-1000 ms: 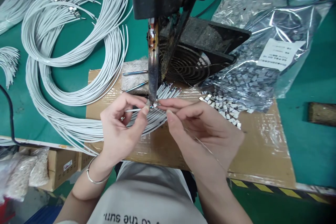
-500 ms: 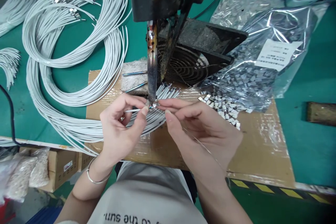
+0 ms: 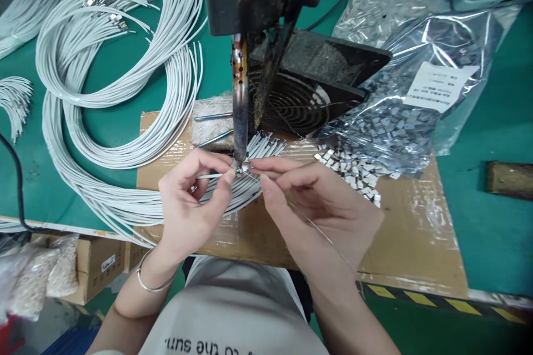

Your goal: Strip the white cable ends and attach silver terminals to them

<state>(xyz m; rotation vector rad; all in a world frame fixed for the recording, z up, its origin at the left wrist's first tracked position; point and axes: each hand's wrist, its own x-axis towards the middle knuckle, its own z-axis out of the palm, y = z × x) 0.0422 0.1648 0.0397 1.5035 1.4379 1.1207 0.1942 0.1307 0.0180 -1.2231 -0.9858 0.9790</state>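
My left hand (image 3: 195,194) is closed, thumb and forefinger pinching the end of a white cable (image 3: 209,176) right under the tip of a soldering iron (image 3: 240,116). My right hand (image 3: 312,199) is closed too, gripping a thin solder wire (image 3: 320,231) whose end reaches the iron's tip. A small metal connector (image 3: 245,167) sits at the cable's end, by my right fingertips. Fingers partly hide the joint itself. Below and behind my hands lies a bundle of white cables (image 3: 245,194).
Behind the iron stands a black fan (image 3: 297,102). Loose metal connectors (image 3: 353,169) lie on the cardboard (image 3: 416,233) to the right, below a clear bag (image 3: 466,83) of them. Coiled white cables (image 3: 54,66) cover the left. A wooden block (image 3: 510,179) lies far right.
Almost nothing differs. Both hands keep their grip beneath the iron, and my right thumb has shifted very slightly left with the solder wire.
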